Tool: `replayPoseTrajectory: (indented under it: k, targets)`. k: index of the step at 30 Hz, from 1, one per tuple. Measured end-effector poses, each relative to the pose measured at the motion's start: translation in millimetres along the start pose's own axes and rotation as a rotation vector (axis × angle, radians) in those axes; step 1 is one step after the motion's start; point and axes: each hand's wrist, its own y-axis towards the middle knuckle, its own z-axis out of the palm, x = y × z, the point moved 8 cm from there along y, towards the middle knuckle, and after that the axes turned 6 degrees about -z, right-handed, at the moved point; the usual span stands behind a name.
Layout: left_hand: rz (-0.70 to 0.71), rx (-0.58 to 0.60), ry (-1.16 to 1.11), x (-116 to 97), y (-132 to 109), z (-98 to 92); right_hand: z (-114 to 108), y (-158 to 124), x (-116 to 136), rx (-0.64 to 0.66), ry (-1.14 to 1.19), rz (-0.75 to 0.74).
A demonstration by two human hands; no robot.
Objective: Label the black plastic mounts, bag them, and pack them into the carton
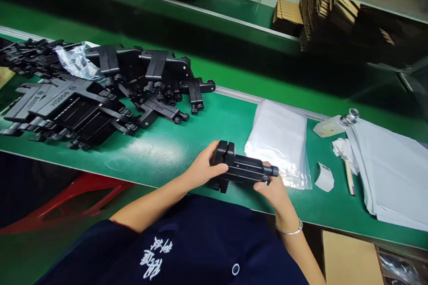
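A black plastic bracket (246,168) with knobs at one end is held sideways between both hands, over the front edge of the green table. My left hand (207,167) grips its wide jaw end, thumb lying across the top. Around the knob end, my right hand (272,189) is closed, with the thumb below the knobs and the fingers mostly hidden. Just behind the right hand lies a stack of clear plastic bags (279,136). To the left are several similar black brackets (160,69) in a loose heap, and a neater pile of BOSCH-marked brackets (63,102).
At right on the green table (154,153) are a pump bottle (334,125), a curled label (324,177), a stick-handled tool (349,173) and white sheets (394,173). Folded cardboard (327,13) stands on the rear shelf. A red stool (87,189) is below left.
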Motion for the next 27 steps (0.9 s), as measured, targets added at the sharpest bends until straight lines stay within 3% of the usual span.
replayPoseTrajectory:
  k: [3,8,14,20,27]
  targets:
    - [-0.035,-0.092,-0.134,7,2,-6.1,-6,-3,16,-0.045,-0.028,-0.095]
    - [-0.069,-0.141,-0.158,9,5,-14.1,-25,-7,41,-0.168,-0.36,-0.251]
    - [0.084,-0.117,0.088,-3,0,-13.3,-28,-5,20,-0.156,-0.289,-0.028]
    - [-0.032,-0.164,-0.021,7,6,-12.1,-28,-6,28,-0.134,-0.267,-0.147]
    - [-0.062,-0.186,-0.075,14,5,-9.6,-33,-5,21,-0.148,-0.218,-0.036]
